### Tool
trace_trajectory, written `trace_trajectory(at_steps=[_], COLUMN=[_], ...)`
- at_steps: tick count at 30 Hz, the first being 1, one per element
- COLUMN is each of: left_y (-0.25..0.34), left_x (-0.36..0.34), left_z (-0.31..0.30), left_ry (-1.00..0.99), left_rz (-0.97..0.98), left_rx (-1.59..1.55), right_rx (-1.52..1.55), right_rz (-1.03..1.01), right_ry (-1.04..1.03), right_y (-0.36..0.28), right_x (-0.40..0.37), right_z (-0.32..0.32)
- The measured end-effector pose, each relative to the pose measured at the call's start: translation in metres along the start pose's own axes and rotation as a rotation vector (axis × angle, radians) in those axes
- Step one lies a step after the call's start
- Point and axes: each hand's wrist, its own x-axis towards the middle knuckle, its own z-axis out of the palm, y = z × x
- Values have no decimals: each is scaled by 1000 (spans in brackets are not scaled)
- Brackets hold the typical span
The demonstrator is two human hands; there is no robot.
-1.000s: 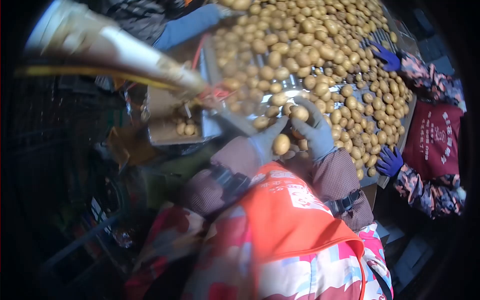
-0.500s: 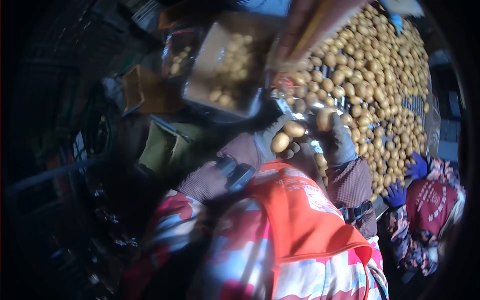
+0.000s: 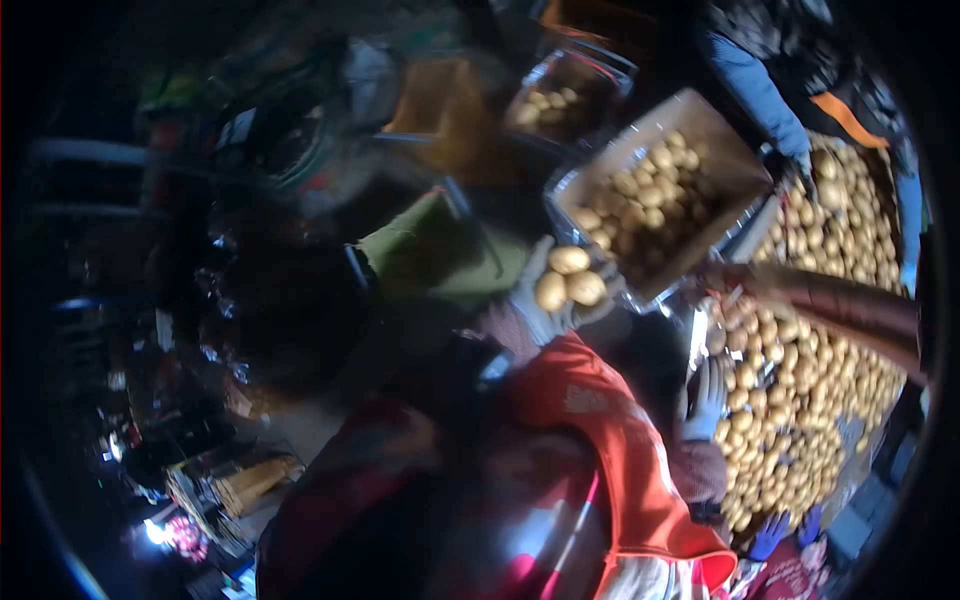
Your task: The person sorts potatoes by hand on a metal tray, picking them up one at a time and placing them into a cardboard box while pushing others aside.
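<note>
Three potatoes (image 3: pixel 568 280) rest in my gloved left hand (image 3: pixel 534 302), which is cupped under them beside the potato-filled cardboard box. On the near edge of the sorting table lies my gloved right hand (image 3: pixel 708 398), fingers stretched out, with no potato visible in it. It is next to the wide spread of potatoes (image 3: pixel 790 400). The lined cardboard box (image 3: pixel 715 130) holds a heap of potatoes and stands just beyond my left hand.
A reddish-brown post (image 3: pixel 840 300) crosses above the table. A smaller crate (image 3: pixel 610 65) of potatoes and a green-lined box (image 3: pixel 480 262) stand to the left. One person's sleeve (image 3: pixel 760 85) reaches in at the far end; another person's purple gloves (image 3: pixel 770 535) are at the near end.
My view has swung left, towards the boxes. My left hand now holds three potatoes beside the cardboard box. The potato at my right hand is gone from it, and its fingers have straightened.
</note>
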Motion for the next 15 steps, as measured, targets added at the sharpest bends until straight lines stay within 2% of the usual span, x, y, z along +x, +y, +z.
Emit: trace_trajectory(at_steps=[1,2,4,5,7,8,9,10,11,13,14,15], left_y=[22,46,118,161,232,250,256,247,225,163,124,87], left_x=[-9,-21,-7,7,28,30,41,50,55,67,77,84], left_z=[13,36,42,46,60,58,56,54,56,48,47,45], left_ry=[-42,35,136,99,171,229,281,328,374,412,383,339], left_rz=[87,241,486,524,686,719,697,604,492,167,-34,-245], left_rx=[-16,52,55,9,-26,42,142,289,434,746,963,1193], right_rx=[-97,-143,-236,-243,-260,-150,-140,-57,-114,9,17,-59], right_rz=[42,37,62,60,89,99,131,220,249,220,234,231], right_ry=[-53,-53,-75,-56,-24,-22,-12,-59,-72,39,72,177], right_y=[6,6,6,11,11,8,4,-8,-14,1,-14,-10], right_x=[-11,-17,-18,-16,-15,-14,-17,-14,-15,-27,-23,-36], right_z=[4,3,4,11,16,11,12,-1,-8,-5,-37,-33])
